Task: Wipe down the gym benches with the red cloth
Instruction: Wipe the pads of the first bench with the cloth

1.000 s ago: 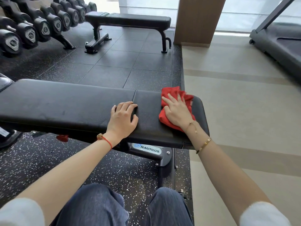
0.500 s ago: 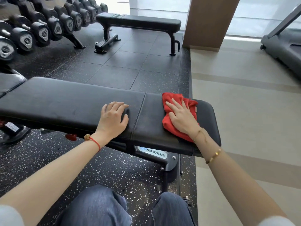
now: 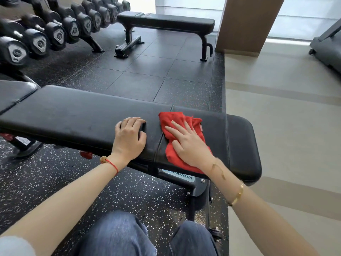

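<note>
Red cloth (image 3: 181,133), bunched and flattened, lies on the near bench (image 3: 73,115) where the long back pad meets the short seat pad, covering the seam between them. Right hand (image 3: 190,145) presses it down with straight, spread fingers, palm flat: a hold that probably serves to spread pressure over the padding for wiping. Left hand (image 3: 130,137) rests bare on the back pad just left of the cloth, fingers curled with the tips on the padding and grasping nothing, apparently as a brace for the leaning body. Seat pad to the right of the cloth is uncovered. Far bench (image 3: 166,21) stands well apart across the black rubber floor (image 3: 147,71), with nothing on it. Dumbbell rack (image 3: 55,32) occupies the far left; a wooden pillar (image 3: 245,23) rises at the far right, a treadmill (image 3: 326,47) beyond it.
</note>
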Demonstrator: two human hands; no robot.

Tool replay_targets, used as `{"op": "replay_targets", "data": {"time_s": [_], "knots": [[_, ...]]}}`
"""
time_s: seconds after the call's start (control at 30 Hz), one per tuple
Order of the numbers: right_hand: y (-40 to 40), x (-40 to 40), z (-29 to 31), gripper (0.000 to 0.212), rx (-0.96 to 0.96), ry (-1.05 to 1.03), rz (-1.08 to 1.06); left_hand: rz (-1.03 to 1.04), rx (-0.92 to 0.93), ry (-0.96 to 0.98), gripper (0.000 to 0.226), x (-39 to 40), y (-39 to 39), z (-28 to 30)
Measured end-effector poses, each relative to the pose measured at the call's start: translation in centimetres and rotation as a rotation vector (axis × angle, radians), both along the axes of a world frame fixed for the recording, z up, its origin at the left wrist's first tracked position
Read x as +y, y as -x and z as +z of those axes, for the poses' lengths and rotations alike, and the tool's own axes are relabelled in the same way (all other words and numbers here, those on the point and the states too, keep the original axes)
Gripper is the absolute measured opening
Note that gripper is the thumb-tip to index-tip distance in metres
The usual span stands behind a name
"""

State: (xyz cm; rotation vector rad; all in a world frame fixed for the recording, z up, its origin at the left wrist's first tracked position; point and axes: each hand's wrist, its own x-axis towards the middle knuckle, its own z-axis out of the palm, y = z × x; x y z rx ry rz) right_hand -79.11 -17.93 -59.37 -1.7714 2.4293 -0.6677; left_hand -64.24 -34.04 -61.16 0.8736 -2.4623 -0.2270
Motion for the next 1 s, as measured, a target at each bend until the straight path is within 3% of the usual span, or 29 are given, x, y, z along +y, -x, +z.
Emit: {"op": "replay_targets", "data": {"time_s": [0.23,0.4,0.57,0.73,1.0], "knots": [[5.7,-1.3,1.2,0.050,-0.013,-0.094,-0.277,0.001,-0.023,0.000,0.041,0.2,0.2,0.0],[2.4,-3.5,1.0,0.051,0.035,-0.106,-0.146,0.008,-0.033,0.005,0.041,0.2,0.1,0.2],[-0.7,1.6,0.5,0.052,0.031,0.003,-0.065,0.002,-0.065,0.000,0.043,0.5,0.0,0.3],[2.3,7.0,0.5,0.051,0.040,0.006,-0.222,-0.021,-0.071,-0.009,0.036,0.4,-0.2,0.3],[6.7,5.1,1.0,0.051,0.041,-0.121,-0.368,-0.166,-0.030,-0.047,0.038,4.3,2.5,1.1]]}}
